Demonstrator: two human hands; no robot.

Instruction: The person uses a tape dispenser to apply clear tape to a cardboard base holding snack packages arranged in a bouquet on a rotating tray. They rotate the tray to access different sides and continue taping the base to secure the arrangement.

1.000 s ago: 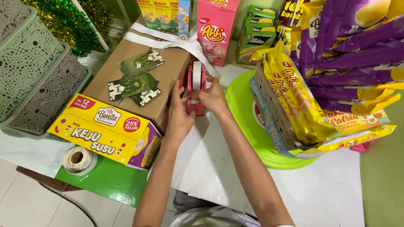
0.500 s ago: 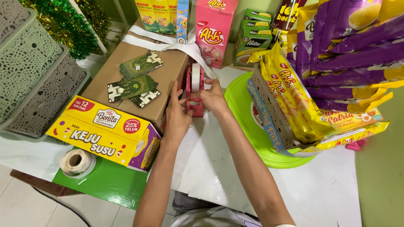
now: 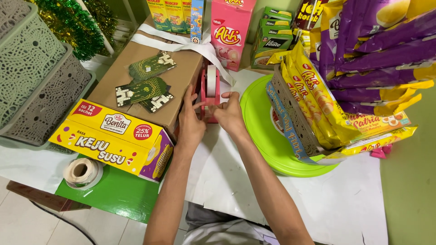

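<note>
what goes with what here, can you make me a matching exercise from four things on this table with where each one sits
Things:
1. tape dispenser
2. tape roll
3. green cards
4. yellow box

Places:
A. on top of the brown carton
B. between the left hand and right hand
C. on the green board, near corner
D. leaning against the carton's near end

Pairs: 1-B, 2-C, 3-A, 4-D
</note>
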